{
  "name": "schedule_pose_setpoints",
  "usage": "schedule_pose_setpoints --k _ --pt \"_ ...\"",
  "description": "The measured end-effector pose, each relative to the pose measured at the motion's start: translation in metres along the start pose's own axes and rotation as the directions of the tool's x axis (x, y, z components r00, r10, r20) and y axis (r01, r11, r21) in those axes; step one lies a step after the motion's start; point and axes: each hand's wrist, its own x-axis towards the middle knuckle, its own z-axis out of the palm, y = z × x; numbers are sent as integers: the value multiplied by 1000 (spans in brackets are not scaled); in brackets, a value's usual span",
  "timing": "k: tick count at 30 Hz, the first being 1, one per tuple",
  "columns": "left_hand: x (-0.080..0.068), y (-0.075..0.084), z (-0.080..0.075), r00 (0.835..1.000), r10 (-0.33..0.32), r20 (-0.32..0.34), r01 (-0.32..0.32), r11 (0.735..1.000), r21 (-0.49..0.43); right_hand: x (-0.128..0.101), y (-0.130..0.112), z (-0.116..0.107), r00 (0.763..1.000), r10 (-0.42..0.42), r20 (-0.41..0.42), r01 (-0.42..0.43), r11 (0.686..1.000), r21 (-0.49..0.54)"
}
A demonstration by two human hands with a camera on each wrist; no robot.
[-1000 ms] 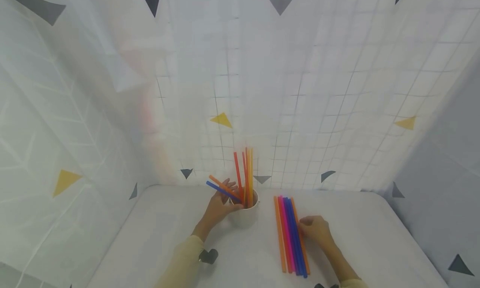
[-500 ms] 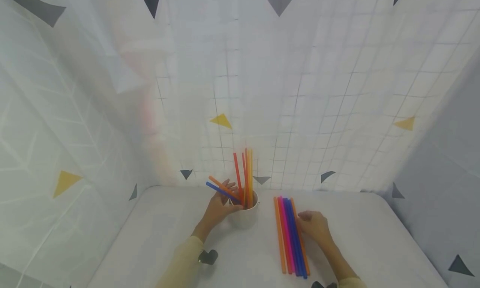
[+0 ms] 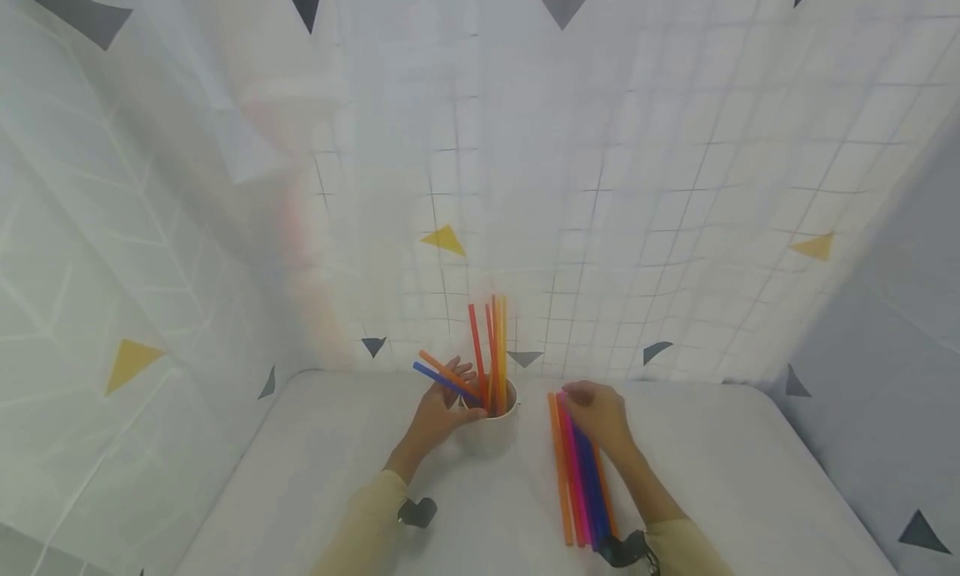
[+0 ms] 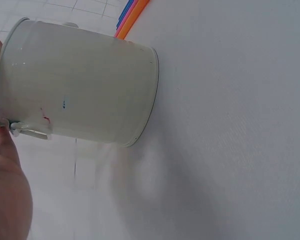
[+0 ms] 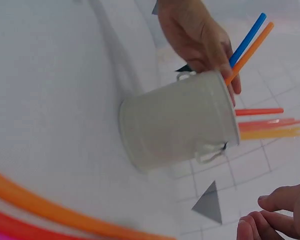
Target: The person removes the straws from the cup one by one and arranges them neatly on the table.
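— Where are the hands?

— The left hand [image 3: 437, 413] is curled round the side of the white cup [image 3: 491, 426], steadying it upright on the table [image 3: 315, 476]. The right hand [image 3: 596, 413] rests at the far end of the row of loose straws [image 3: 577, 484], fingers bent over their tips. Whether it has one pinched I cannot tell; the right wrist view shows only its fingertips [image 5: 270, 220], curled.

— How far along does the work look?

— Roughly halfway, I'd say. Several straws are in the cup, and about as many lie flat on the table just right of it, side by side.

— What is in the cup exactly?

— A red straw [image 3: 476, 343] and some orange and yellow ones [image 3: 498, 343] stand nearly upright. A blue straw [image 3: 442, 382] and an orange one [image 3: 444, 369] lean out to the left, over the left hand's fingers.

— And the ones left?

— Orange, pink, blue, another orange. The row points toward the tiled wall [image 3: 675, 184].
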Motion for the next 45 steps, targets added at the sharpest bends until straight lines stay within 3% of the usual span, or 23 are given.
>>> schedule_pose_setpoints --k 5,10,17,26,30,36,41,45 --pt "0 1 -1 1000 -3 -3 3 1000 -3 9 -24 10 995 -96 -24 98 991 92" --pt "1 0 -1 1000 -1 1 1 1000 1 14 -46 21 995 -102 24 96 978 184" --pt "-1 -1 1 1000 -7 -7 7 1000 16 18 -72 37 991 -122 47 110 973 201" --pt "-4 -2 1 1000 -3 -13 3 999 37 14 -102 60 982 -44 183 -12 957 290" --pt "-6 -2 1 1000 -13 -8 13 999 35 14 -106 70 975 -73 209 4 950 311" --pt "-6 -1 2 998 -60 -19 61 997 47 17 -107 83 961 -186 206 120 947 298" --pt "-7 2 1 992 -115 -47 120 987 105 17 -105 91 957 -184 224 122 956 266" --pt "-7 0 1 991 -122 -52 127 986 109 17 -105 96 958 -185 219 131 962 241"
